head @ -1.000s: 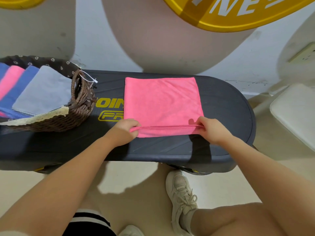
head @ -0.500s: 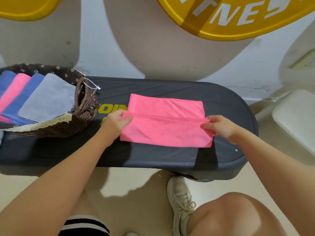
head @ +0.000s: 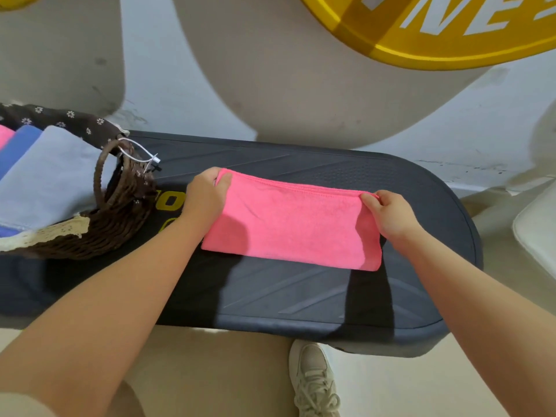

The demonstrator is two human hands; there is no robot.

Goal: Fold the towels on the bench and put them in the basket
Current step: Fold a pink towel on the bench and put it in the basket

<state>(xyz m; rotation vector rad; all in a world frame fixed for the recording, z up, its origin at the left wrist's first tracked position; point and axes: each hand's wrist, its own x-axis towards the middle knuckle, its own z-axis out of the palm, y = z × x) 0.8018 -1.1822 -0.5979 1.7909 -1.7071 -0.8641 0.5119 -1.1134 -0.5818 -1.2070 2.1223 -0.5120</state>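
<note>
A pink towel (head: pixel 294 227) lies folded in half on the dark bench (head: pixel 301 299), a long strip with its two edges meeting along the far side. My left hand (head: pixel 204 197) pinches the far left corner of the towel. My right hand (head: pixel 388 215) pinches the far right corner. A brown wicker basket (head: pixel 99 227) stands at the left end of the bench. It holds folded towels: a grey one (head: pixel 48 182) on top, then blue and pink ones at the frame's left edge.
A wall with a yellow sign (head: pixel 436 28) rises right behind the bench. A white padded seat (head: pixel 538 233) is at the right edge. My shoe (head: pixel 313 377) stands on the floor below the bench's near edge.
Both hands carried the towel's near edge away from me and laid it on the far edge, halving the towel. The view shifted closer to the bench.
</note>
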